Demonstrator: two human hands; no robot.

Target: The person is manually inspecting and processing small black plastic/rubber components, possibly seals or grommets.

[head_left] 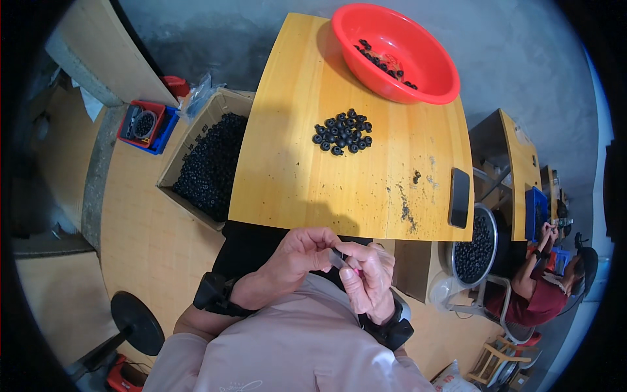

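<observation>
Both my hands meet in front of my chest, just off the table's near edge. My left hand (292,261) is closed, its thumb and fingertips pinching a small dark piece (337,251) that looks like the black round parts on the table. My right hand (369,277) is curled round a small tool with a thin, pale blade-like end (337,260) and a bit of pink. That end touches or lies very near the dark piece; the fingers hide most of both. Beyond them, a loose cluster of black round parts (343,132) lies on the yellow wooden table (281,176).
A red basin (424,88) with some black parts stands at the far edge. A phone (459,198) and black crumbs lie on the right. Left is a cardboard box (176,163) full of parts; right, a metal bowl (491,261) of them. A co-worker (535,287) sits far right.
</observation>
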